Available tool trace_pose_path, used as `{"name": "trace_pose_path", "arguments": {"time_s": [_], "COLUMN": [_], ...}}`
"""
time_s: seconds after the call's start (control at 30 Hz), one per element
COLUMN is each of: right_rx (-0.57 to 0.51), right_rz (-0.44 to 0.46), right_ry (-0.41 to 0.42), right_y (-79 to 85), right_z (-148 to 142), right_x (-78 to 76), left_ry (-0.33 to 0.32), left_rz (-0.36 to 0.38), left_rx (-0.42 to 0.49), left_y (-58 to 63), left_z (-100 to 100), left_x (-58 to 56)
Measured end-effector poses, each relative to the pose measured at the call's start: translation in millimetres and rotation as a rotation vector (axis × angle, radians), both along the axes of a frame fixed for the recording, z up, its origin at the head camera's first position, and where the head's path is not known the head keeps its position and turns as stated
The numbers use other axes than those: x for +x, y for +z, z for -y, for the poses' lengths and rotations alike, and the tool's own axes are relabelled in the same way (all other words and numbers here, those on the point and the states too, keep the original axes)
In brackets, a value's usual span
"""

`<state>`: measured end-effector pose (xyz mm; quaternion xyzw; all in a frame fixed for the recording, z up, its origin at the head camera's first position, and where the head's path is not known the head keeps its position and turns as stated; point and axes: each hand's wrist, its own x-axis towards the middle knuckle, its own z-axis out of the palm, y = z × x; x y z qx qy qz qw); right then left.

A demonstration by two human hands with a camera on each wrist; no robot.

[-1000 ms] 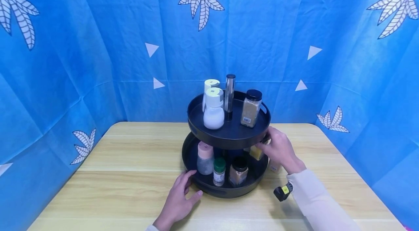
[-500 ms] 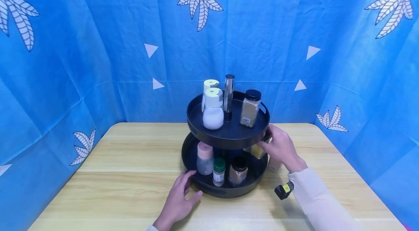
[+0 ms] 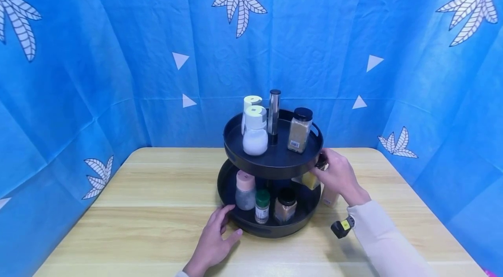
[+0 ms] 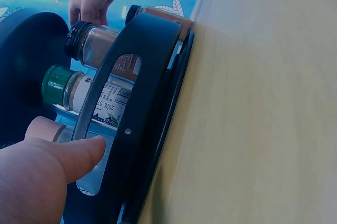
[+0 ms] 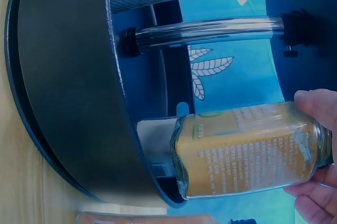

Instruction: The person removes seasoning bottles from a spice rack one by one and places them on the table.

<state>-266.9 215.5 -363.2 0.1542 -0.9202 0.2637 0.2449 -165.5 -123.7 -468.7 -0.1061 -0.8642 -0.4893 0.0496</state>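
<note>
My right hand (image 3: pixel 341 176) pinches a square glass spice jar (image 5: pixel 242 153) of yellow powder near its dark cap. The jar is between the two tiers of a black rack, its base overlapping the lower tray's rim (image 5: pixel 118 84) in the right wrist view. My left hand (image 3: pixel 214 237) is at the lower tray's front left, fingers spread at its rim, the thumb across the handle slot in the left wrist view. Nearest it on that tray stand a pink-capped bottle (image 3: pixel 245 192), a green-capped spice jar (image 3: pixel 262 209) and a black-capped jar (image 3: pixel 285 207).
The upper tray (image 3: pixel 271 165) bears two white bottles (image 3: pixel 255 137) and a black-capped jar (image 3: pixel 299 135) around a chrome post (image 3: pixel 274 113). Another jar (image 3: pixel 329 196) stands on the wooden table (image 3: pixel 165 207), right of the rack. A blue curtain (image 3: pixel 314 50) hangs behind.
My right hand has shifted slightly right with the yellow jar, and more of the jar shows beside the upper tray. The left hand stays at the lower rim.
</note>
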Motion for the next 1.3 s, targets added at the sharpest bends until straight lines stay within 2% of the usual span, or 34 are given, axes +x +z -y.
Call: {"name": "trace_pose_path", "arguments": {"time_s": [0.7,1.0,1.3], "right_rx": [0.014,0.013,0.006], "right_rz": [-0.096,-0.065,-0.073], "right_ry": [0.000,-0.018,-0.027], "right_y": [4.6,7.8,8.5], "right_z": [-7.7,-10.8,-14.1], "right_x": [-3.5,-4.4,-3.8], "left_ry": [0.012,0.008,0.013], "left_rz": [0.011,0.002,0.016], "left_rx": [-0.012,-0.001,-0.008], "left_y": [0.8,-0.2,0.3], "left_z": [0.3,0.0,-0.1], "left_x": [-0.9,-1.0,-0.3]}}
